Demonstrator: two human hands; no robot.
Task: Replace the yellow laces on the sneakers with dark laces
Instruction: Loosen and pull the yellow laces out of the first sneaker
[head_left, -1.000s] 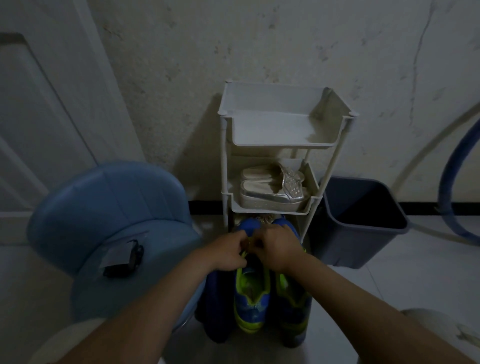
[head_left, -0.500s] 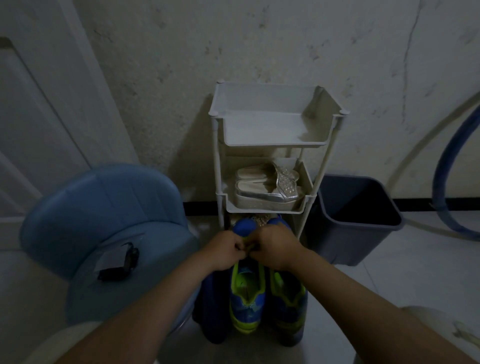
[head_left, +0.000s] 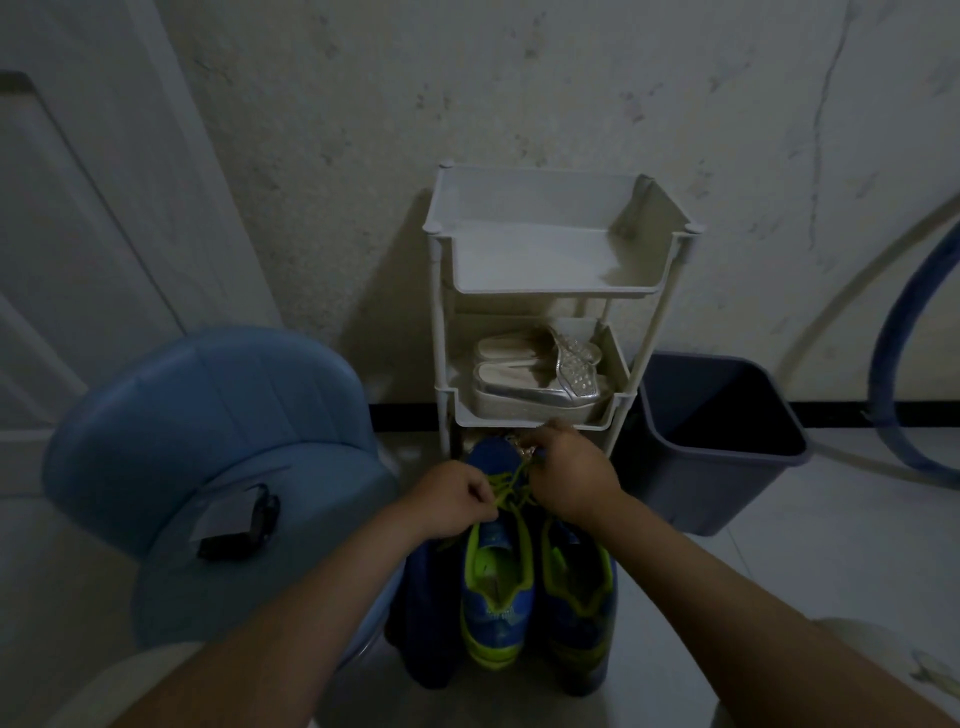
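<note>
Landmark: white plastic three-tier shelf rack (head_left: 561, 260) standing against the wall.
Sneakers: pair of blue sneakers with lime-green trim (head_left: 535, 592), side by side on the floor just in front of the rack's foot, toes toward it.
Laces: yellow-green laces (head_left: 506, 486) lifted off the left-hand sneaker, running up between the two hands.
Left hand: left hand (head_left: 454, 501), forearm reaching in from the lower left, knuckles up, fingers curled closed and pinched on the laces in front of the rack's lowest tier.
Right hand: right hand (head_left: 569, 475), forearm coming from the lower right, fist closed around the laces, nearer the rack, just under its middle tier.
Hands together: close, not touching, the laces spanning the gap.
Middle tier: pair of silver platform sandals (head_left: 535, 374).
Right of rack: dark grey plastic bin (head_left: 727, 441).
Left of rack: round light-blue plastic chair (head_left: 208, 441), a small black object (head_left: 239, 525) on its seat.
</note>
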